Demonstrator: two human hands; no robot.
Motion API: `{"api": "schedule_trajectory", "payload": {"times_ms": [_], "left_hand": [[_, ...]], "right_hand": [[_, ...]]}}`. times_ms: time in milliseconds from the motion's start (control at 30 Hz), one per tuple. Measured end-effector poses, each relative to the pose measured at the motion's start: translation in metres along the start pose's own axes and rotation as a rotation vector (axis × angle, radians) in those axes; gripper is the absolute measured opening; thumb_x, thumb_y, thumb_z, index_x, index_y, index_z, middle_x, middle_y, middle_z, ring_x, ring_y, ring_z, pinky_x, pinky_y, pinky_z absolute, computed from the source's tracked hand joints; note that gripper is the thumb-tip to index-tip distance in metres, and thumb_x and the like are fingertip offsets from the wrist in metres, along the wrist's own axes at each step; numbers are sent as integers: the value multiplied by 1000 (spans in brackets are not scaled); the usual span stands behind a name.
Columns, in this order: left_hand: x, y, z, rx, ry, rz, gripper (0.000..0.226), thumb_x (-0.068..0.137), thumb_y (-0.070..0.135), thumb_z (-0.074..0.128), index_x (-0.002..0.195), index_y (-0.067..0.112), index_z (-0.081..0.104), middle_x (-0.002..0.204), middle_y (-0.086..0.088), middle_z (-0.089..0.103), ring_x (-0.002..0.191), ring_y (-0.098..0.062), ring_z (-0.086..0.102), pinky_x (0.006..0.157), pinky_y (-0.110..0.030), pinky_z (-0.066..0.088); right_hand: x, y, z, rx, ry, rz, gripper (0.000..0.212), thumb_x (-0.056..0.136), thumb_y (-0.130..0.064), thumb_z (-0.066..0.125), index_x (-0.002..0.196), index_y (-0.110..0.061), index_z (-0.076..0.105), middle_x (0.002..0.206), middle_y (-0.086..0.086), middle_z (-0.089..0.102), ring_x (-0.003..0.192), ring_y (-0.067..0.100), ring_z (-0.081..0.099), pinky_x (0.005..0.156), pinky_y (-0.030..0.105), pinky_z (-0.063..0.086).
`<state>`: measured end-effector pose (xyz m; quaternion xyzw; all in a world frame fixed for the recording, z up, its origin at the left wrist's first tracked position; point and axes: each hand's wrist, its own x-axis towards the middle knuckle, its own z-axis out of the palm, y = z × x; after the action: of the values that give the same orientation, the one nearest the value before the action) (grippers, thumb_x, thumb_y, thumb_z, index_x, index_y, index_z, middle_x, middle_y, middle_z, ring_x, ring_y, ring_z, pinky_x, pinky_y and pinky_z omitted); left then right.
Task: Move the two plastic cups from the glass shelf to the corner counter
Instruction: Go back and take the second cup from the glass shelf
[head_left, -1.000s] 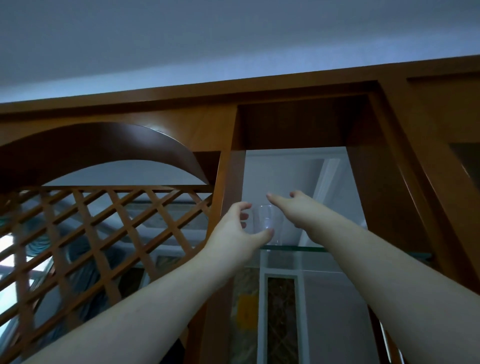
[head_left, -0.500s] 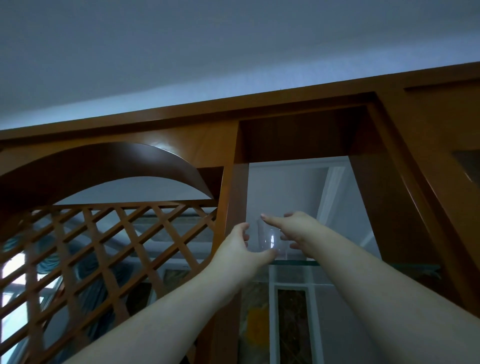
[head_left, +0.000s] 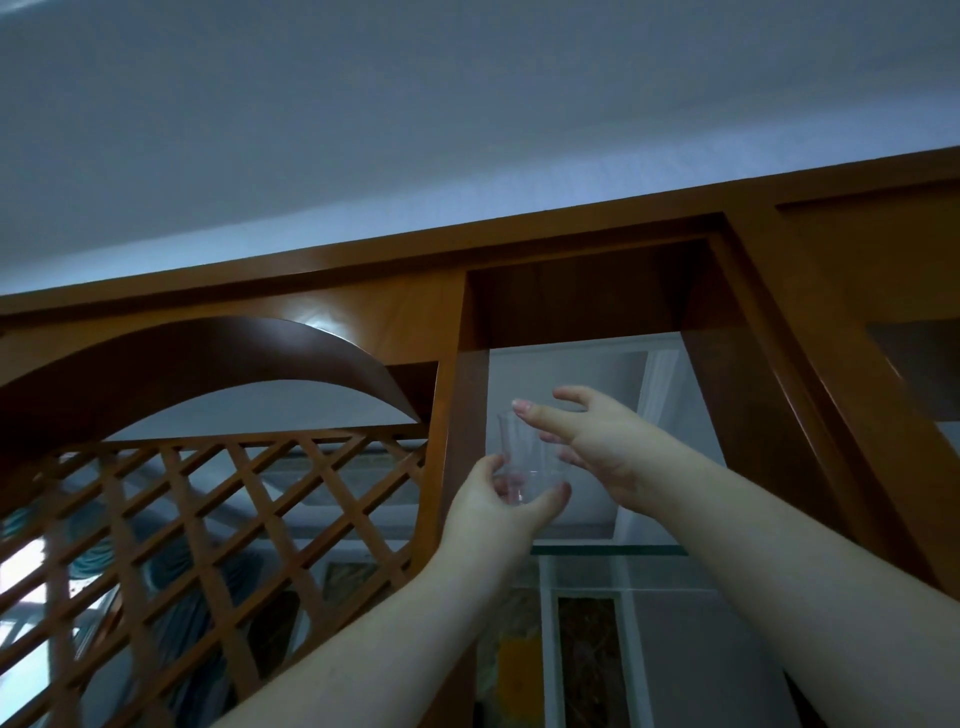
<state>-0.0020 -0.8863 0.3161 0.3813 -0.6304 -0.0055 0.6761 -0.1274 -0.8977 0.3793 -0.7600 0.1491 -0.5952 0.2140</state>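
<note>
A clear plastic cup (head_left: 530, 457) is held up in the air above the glass shelf (head_left: 613, 550), inside the open bay of a wooden cabinet. My left hand (head_left: 498, 512) grips the cup's base from below, thumb on the right and fingers on the left. My right hand (head_left: 597, 447) is at the cup's upper part, with the thumb laid against the near rim and fingers behind the right side. Whether a second cup is nested inside this one cannot be told through the clear plastic.
A wooden post (head_left: 457, 441) stands just left of the cup, with a lattice panel (head_left: 208, 545) and an arch beyond it. The bay's right wall (head_left: 753, 415) slopes down beside my right forearm. The ceiling fills the top.
The cup stood on the glass shelf with both hands closing round it; now it is lifted clear of the shelf, and the view has tilted further up.
</note>
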Motion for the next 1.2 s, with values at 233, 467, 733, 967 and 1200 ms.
{"api": "schedule_trajectory", "payload": {"times_ms": [233,467,733,967,1200], "left_hand": [[-13,11,4,-50,-56,-24,71,78,37,79,139,26,45,123,4,61,109,-15,60,92,-37,52],[-42,13,18,-60,-104,30,69,76,40,79,136,30,46,119,7,64,107,-9,62,77,-26,49],[-89,4,41,-69,-100,-1,72,61,54,76,127,42,50,113,14,68,96,1,66,66,-17,48],[-137,-16,37,-14,-120,-59,52,59,59,81,105,61,58,100,21,72,93,2,68,84,-30,51],[-184,-22,19,66,-147,-101,54,71,49,82,115,61,54,101,18,71,95,0,69,69,-13,54]], "right_hand": [[-23,-7,-12,27,-1,8,84,75,-46,72,144,-21,31,143,16,45,129,33,44,107,51,35],[-58,3,-30,37,-40,40,86,78,-52,67,146,-16,28,138,14,49,124,28,48,107,49,35],[-101,28,-48,136,-81,89,81,77,-62,61,140,-15,41,128,7,58,121,24,51,107,48,35],[-147,54,-46,223,-113,91,87,63,-60,70,135,-17,48,125,1,61,111,14,58,101,38,43],[-193,71,-28,291,-160,79,86,63,-59,69,139,-30,42,113,-19,58,105,2,55,80,23,43]]}}
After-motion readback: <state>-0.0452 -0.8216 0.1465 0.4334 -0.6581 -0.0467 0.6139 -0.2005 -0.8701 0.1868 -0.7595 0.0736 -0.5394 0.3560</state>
